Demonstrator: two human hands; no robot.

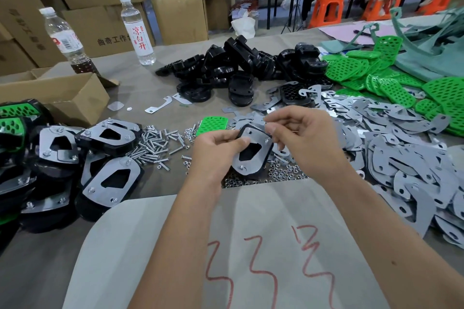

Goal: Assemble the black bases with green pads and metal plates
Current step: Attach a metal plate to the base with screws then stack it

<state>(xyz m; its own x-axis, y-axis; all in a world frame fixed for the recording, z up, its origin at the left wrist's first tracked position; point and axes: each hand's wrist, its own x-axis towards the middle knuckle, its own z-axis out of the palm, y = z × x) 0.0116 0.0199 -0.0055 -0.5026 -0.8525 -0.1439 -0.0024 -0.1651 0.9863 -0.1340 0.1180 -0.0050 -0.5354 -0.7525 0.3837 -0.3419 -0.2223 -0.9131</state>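
Observation:
My left hand grips a black base topped with a grey metal plate, held above the table. My right hand hovers at the plate's upper right edge with thumb and forefinger pinched together; what they pinch is too small to tell. A loose green pad lies flat just behind my left hand. Black bases are heaped at the back centre. Green pads pile up at the back right. Grey metal plates spread across the right side.
Screws and nuts lie scattered around my hands. Finished assemblies stack at the left. An open cardboard box and two bottles stand at the back left. A white sheet with red marks lies in front.

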